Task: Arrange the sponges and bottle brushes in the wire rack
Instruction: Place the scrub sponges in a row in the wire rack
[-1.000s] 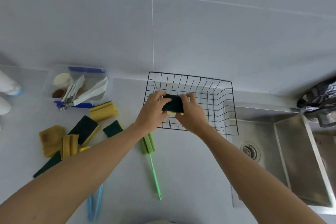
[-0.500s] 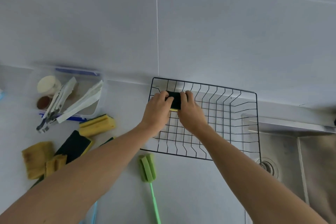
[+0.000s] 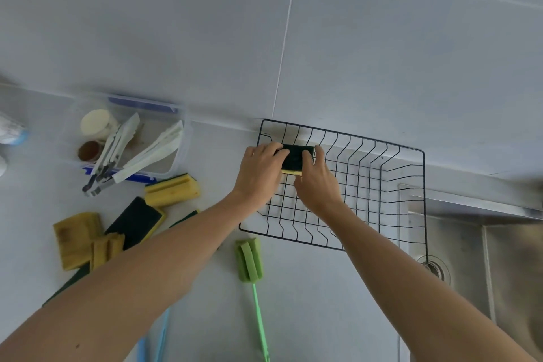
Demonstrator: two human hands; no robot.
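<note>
This is a home kitchen. A steel sink [image 3: 499, 259] with a round drain [image 3: 435, 269] is sunk into the grey counter [image 3: 308, 303] to the right of the fingers [image 3: 318, 156], and large grey wall tiles [image 3: 176, 24] rise just beyond them. Left of the fingers, a clear plastic box [image 3: 182, 150] holds tongs and small jars, with dish sponges [image 3: 172, 190] scattered nearby.

Sponge [image 3: 293, 157] moved to rack's [image 3: 423, 185] back-left.
</note>
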